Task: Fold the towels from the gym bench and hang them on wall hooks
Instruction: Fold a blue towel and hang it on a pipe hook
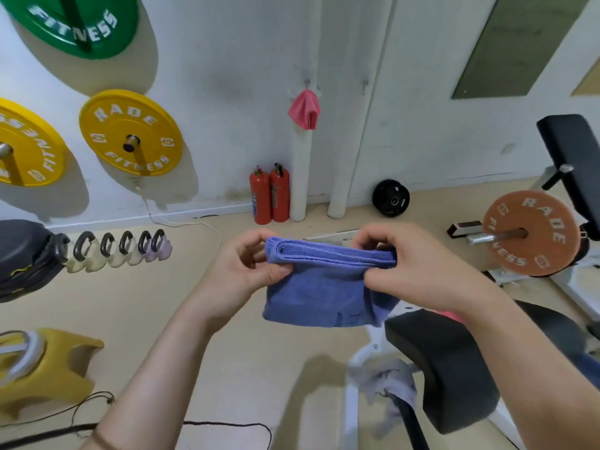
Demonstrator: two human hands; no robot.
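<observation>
Blue towel [324, 287], folded, hangs in the air off the edge of the desk [438, 358] | your left grip [246, 267] and right grip [412, 264] each pinch one end of its top fold | soft, light, limp, likely to unfold: hold it by that thick edge

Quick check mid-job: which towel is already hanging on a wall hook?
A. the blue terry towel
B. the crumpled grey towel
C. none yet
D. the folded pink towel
D: the folded pink towel hangs from a metal wall hook, while the blue terry towel is held between the left hand and right hand and the crumpled grey towel sits down by the black padded bench.
</observation>
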